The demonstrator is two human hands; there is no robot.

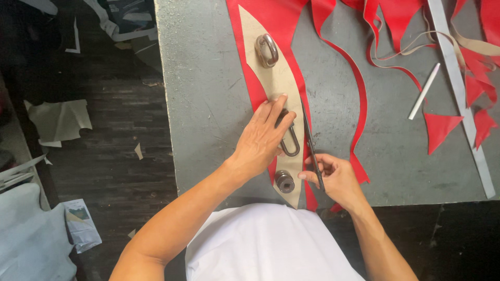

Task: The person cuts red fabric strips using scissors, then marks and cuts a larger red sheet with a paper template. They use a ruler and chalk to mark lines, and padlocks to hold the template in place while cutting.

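At the far left of the frame, a dark plank floor [120,119] was seen, strewn with pale offcuts, among them a crumpled beige sheet of material [60,120] at middle left. A grey felt-like table [208,104] filled the frame from just left of centre to the right edge.

On the table, near the upper centre, a long curved beige paper pattern [276,78] was laid on a sheet of red vinyl-like fabric [276,21]. The pattern was weighted by an oval steel link [266,50] at its upper end, a second dark oval link [290,141] at mid-length, and a round dark metal weight [285,181] near its lower tip.

The left hand [263,138] was spread flat, palm down, on the pattern, its fingers extended and pressed against the paper and partly over the second link; nothing was gripped by it.

Just right of the pattern's edge, a pair of dark-bladed scissors [311,140] was held by the right hand [333,177], whose fingers were closed about the handles at lower centre. The blades were pointed up the frame along the pattern's right edge, into the red fabric.

Further right, a long wavy red fabric strip [359,104] was lying down the table. A white chalk stick [424,91] was lying at upper right, with a red triangular scrap [441,127] just below it. A long grey flat ruler [461,88] was lying diagonally beside further red scraps [482,125] at the right edge.
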